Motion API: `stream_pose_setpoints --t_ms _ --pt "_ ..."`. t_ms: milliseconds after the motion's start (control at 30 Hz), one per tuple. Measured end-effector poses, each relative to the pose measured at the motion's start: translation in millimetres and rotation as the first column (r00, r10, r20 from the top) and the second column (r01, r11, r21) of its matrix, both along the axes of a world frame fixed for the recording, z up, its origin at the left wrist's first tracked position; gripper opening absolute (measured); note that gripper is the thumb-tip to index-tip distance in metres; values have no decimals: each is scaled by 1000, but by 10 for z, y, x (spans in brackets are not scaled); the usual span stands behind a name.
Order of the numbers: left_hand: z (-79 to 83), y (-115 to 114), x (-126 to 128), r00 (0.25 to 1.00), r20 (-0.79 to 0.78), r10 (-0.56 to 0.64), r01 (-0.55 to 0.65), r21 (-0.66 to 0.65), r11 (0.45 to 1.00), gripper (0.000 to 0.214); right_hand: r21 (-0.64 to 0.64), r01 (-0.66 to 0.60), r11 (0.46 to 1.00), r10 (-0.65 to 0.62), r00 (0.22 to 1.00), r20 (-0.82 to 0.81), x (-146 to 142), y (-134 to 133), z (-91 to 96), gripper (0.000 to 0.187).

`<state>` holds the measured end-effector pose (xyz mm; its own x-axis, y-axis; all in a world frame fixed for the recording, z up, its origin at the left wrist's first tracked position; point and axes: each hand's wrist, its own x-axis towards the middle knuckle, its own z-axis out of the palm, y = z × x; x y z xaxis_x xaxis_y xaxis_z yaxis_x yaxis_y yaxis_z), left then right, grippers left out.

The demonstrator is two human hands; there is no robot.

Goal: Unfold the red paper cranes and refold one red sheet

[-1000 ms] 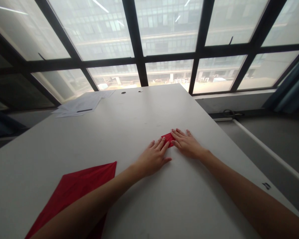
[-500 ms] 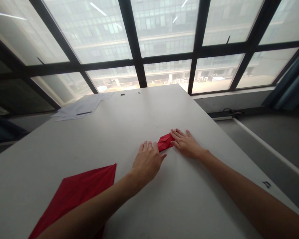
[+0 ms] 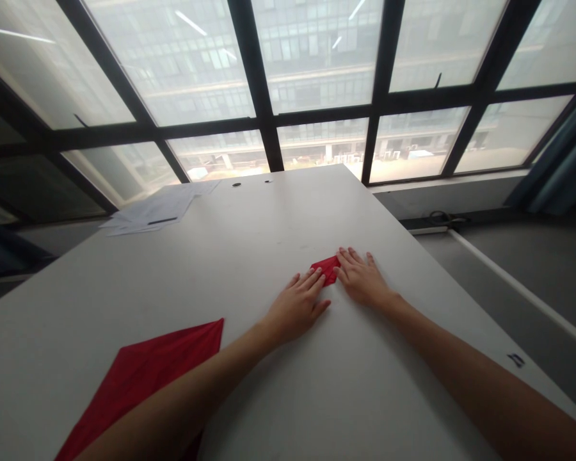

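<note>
A small folded piece of red cloth lies flat on the white table, partly covered by my fingers. My left hand rests with its fingertips on the cloth's left part, the thumb spread away towards the right. At the cloth's right end, my right hand lies palm down with its fingers stretched out and touching it. A larger red cloth is spread at the lower left, and my left forearm hides part of it.
Several sheets of paper lie at the table's far left, with a dark pen-like stick on them. The white table reaches towards the windows. A small dark mark shows near the right edge; a white pole runs beyond it.
My left hand has shifted right, and its fingers now cover the left part of the small folded cloth. My right hand has moved slightly to the right.
</note>
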<state>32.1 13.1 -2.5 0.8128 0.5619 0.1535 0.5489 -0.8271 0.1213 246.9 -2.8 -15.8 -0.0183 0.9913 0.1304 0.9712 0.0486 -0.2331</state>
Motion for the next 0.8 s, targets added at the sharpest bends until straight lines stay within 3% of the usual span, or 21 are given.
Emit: stream_pose_setpoints --t_ms 200,400,533,667,800 --pt "37 118 -21 996 89 14 -12 -31 999 42 127 219 967 -198 967 -161 49 65 -36 58" --pt "39 209 -59 969 243 39 -17 -90 996 31 314 299 901 -144 890 -432 126 72 -14 50" --pt "35 213 -73 955 294 50 -15 -121 993 29 331 334 882 -125 845 -519 162 66 -7 45" --pt "31 231 -80 944 324 69 -13 -172 985 28 322 320 891 -112 842 -528 155 48 30 45" --pt "26 252 -62 945 321 68 -17 -158 987 27 355 115 928 63 889 -453 44 -23 60 45"
